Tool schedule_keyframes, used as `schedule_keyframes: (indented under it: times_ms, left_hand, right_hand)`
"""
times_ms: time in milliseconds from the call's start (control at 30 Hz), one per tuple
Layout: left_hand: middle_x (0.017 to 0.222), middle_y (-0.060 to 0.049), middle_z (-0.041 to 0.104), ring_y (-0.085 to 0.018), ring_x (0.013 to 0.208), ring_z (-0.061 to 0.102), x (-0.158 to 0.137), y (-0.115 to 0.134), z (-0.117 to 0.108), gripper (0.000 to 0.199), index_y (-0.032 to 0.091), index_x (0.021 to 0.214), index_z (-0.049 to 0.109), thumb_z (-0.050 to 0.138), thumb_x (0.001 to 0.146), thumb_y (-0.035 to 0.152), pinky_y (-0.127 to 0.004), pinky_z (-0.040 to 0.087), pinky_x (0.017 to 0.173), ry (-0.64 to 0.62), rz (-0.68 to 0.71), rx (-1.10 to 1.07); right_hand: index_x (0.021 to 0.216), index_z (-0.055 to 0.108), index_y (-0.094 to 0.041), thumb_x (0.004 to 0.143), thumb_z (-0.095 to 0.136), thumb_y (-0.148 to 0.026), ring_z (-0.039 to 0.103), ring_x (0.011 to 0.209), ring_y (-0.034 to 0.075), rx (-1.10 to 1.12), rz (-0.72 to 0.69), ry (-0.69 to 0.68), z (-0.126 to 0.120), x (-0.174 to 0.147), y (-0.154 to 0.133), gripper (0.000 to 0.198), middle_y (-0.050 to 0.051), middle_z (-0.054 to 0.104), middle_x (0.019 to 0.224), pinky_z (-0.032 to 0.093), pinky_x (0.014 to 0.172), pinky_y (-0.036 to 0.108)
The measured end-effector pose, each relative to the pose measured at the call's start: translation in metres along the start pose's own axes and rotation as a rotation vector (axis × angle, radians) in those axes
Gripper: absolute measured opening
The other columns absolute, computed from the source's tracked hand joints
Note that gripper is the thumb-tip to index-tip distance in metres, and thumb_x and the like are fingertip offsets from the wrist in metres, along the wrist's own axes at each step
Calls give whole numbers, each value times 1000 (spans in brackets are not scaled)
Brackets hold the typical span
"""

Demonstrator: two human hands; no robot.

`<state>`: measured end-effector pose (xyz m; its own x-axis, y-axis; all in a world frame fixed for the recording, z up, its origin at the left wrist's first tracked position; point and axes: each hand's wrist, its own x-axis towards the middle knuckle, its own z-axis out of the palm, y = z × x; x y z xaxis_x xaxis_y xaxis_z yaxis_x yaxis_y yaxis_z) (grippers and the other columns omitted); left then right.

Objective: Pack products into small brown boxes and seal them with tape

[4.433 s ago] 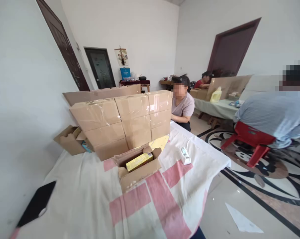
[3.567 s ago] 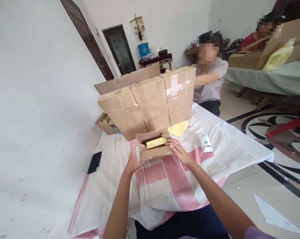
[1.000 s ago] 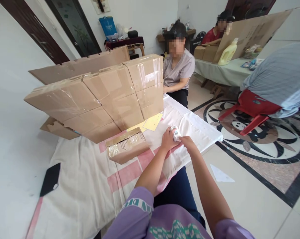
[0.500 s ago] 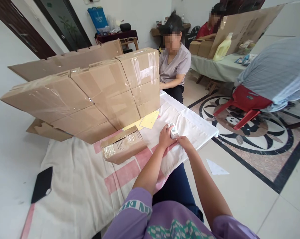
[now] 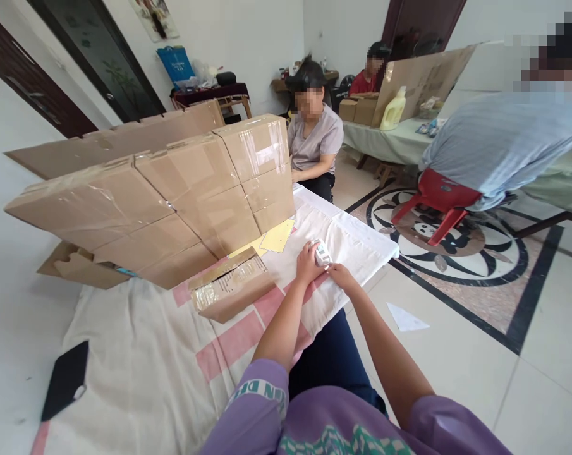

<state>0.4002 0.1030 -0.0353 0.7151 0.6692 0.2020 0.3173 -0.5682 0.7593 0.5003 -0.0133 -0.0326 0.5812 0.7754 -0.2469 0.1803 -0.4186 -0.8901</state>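
My left hand [image 5: 308, 263] is wrapped round a small white device [image 5: 322, 255] with a greyish-green patch on its face, low over the cloth near the table's right side. My right hand [image 5: 341, 277] is closed beside the device's near end, fingertips pinched together. Whatever lies between those fingertips is too small to make out. Yellow sheets [image 5: 277, 237] rest on the cloth just beyond the left hand. To the left lies a long cardboard box [image 5: 238, 294] with a slit along its top and clear tape on its end.
A wall of taped cardboard boxes [image 5: 195, 183] stands along the far side of the cloth-covered table [image 5: 138, 354]. A black flat item [image 5: 66, 379] lies at the left. Beyond the table sits a co-worker [image 5: 316, 139]; another in blue sits on a red stool [image 5: 444, 189].
The view has shifted, so the room appears farther left and more of the co-worker in blue shows. Both hands stay at the white device with little visible movement.
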Motion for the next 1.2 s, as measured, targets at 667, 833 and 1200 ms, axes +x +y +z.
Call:
schedule_keyframes:
  times_ms: [667, 833, 1200]
  left_hand:
    - [93, -4, 71, -24, 92, 66, -278, -2, -145, 28, 24, 93, 68, 51, 100, 44, -36, 49, 86, 179, -225, -77]
    - [87, -3, 70, -22, 85, 65, -300, -10, -150, 28, 25, 88, 67, 50, 100, 43, -34, 47, 81, 206, -239, -11]
    - [73, 0, 62, -20, 69, 58, -294, -58, -170, 35, 23, 86, 60, 44, 98, 52, -31, 46, 67, 557, -489, 2]
  right_hand:
    - [82, 56, -20, 94, 53, -14, 54, 91, 21, -124, -745, -454, 136, -162, -55, 14, 4, 56, 90, 43, 83, 36]
    - [86, 63, -20, 96, 58, -19, 55, 94, 22, -185, -738, -537, 149, -173, -52, 11, 5, 60, 93, 44, 87, 37]
    - [108, 68, -15, 93, 46, -34, 61, 89, 23, -294, -296, 198, 38, -38, -62, 32, 12, 68, 97, 44, 78, 32]
